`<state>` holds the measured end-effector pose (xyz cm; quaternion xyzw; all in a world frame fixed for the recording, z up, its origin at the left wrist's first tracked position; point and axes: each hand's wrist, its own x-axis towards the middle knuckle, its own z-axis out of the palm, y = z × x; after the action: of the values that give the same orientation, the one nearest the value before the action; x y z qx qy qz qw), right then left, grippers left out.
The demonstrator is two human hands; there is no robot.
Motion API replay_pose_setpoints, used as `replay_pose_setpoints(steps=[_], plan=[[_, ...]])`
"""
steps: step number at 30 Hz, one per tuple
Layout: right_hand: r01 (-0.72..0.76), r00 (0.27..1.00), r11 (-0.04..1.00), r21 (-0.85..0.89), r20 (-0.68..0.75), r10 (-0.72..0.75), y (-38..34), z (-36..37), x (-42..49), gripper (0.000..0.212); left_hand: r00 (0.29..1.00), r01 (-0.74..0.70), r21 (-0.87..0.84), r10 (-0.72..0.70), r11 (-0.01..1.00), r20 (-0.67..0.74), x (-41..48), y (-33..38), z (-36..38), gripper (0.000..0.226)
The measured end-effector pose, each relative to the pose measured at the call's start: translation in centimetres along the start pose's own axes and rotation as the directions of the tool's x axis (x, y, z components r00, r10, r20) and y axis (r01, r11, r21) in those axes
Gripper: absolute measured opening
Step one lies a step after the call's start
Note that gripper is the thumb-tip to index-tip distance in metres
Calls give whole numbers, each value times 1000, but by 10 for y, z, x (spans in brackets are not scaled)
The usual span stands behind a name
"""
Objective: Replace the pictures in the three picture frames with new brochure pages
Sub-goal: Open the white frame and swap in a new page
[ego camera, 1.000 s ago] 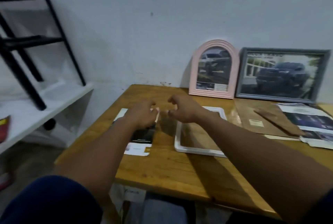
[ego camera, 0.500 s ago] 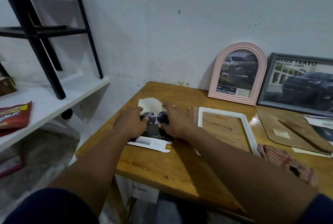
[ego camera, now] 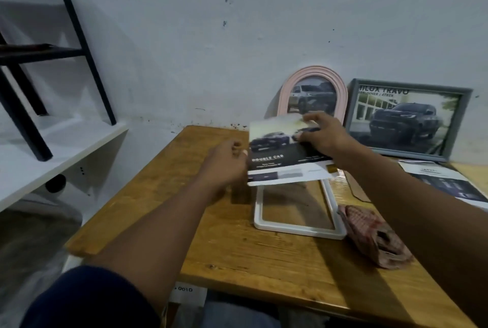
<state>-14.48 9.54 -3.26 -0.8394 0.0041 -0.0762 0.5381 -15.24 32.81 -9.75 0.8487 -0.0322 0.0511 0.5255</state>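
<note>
A brochure page point(ego camera: 277, 150) with dark cars on it is lifted above the far end of the white frame point(ego camera: 298, 230), which lies flat and empty on the wooden table point(ego camera: 237, 256). My right hand point(ego camera: 322, 134) grips the page's right side, thumb over its face. My left hand point(ego camera: 227, 164) is at the page's left edge, fingers curled behind it. A pink arched frame point(ego camera: 313, 74) and a grey frame point(ego camera: 409, 119), each with a car picture, lean on the wall.
A reddish checked cloth point(ego camera: 372, 238) lies right of the white frame. More brochure pages point(ego camera: 446, 182) and a brown backing board point(ego camera: 356, 190) lie at the right. A white shelf point(ego camera: 52, 158) with a black metal rack point(ego camera: 39, 63) stands at the left.
Both hands went to the page lying left of the white frame, picked it up and carried it rightward over the frame. The camera view shifted left and down.
</note>
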Motion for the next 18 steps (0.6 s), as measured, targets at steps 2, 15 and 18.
replay_pose_setpoints(steps=[2,15,18], plan=[[-100,993,994,52,-57,103,25,-23,-1,54,996,6,54,-10,999,86,0,-2,19,40],[-221,938,891,397,-165,306,62,-62,-10,45,974,-170,328,109,929,197,-10,3,57,37],[-222,941,888,404,-150,303,62,-61,-14,45,971,-165,339,91,926,222,-14,5,63,41]])
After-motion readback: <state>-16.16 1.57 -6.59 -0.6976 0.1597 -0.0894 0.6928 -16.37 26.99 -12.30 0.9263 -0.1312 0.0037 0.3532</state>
